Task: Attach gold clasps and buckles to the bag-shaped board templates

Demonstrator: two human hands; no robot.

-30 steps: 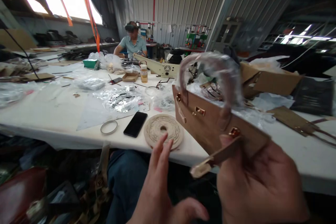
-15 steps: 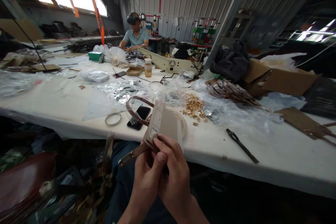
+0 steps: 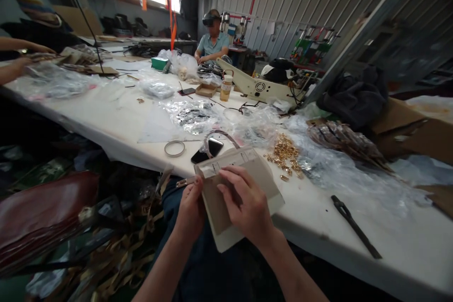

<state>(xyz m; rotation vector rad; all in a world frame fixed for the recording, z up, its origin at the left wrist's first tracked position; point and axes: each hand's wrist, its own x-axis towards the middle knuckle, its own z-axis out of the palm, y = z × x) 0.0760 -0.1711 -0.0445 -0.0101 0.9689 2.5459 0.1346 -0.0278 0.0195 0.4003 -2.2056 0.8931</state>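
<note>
A beige handbag piece (image 3: 219, 207) with a looped handle (image 3: 226, 133) and a short strap with metal fittings (image 3: 184, 182) lies tilted across my lap and the table edge. Its pale inner side faces me, and small metal prongs show near the top edge. My left hand (image 3: 191, 205) is closed on its left edge, thumb on the near side. My right hand (image 3: 247, 200) is over the inner side, fingers bent and apart, fingertips at the upper part. Behind the handle lies a black phone (image 3: 207, 151), with a metal ring (image 3: 174, 148) to its left.
Gold fittings (image 3: 285, 153) are heaped beyond the bag, near clear plastic wrap (image 3: 336, 160). A dark strap (image 3: 356, 226) lies to the right. Wrapped pieces (image 3: 347, 144), a bottle (image 3: 226, 87) and a cream machine (image 3: 258, 86) stand farther back. A person (image 3: 213, 42) sits opposite; another person's hands (image 3: 26, 59) are at far left.
The handbag piece has turned so its inner side faces me. My hands have moved apart, the left to its edge and the right over its inside. The view has swung left; another person's hands now show.
</note>
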